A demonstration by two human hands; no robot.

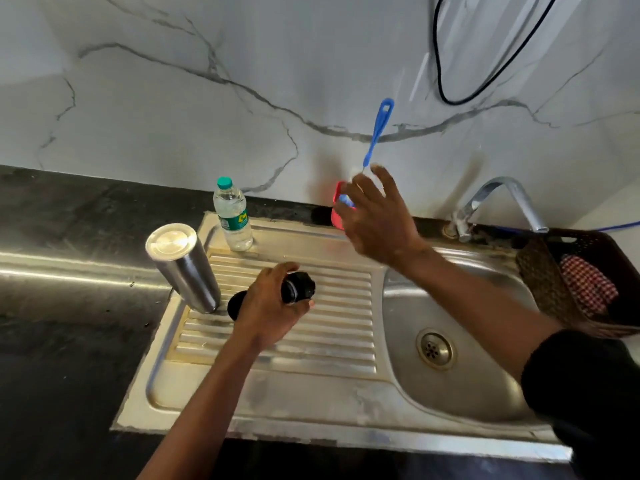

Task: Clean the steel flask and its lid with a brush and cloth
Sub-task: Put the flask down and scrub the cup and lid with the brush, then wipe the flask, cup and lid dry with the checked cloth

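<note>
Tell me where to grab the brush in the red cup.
Pinch the brush by its blue handle, partway up, coming from the front. It stands head-down in the cup, with the handle free above the rim and the wall close behind.

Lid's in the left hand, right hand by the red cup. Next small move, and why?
Probably grip the blue brush with the right hand and lift it from the red cup: the left hand holds the lid, ready for scrubbing.

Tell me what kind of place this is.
Most likely a home kitchen, at the washing-up spot: a steel sink with a ribbed drainboard is set into a dark stone counter, and a tap stands behind the basin against a marble-patterned wall.
</note>
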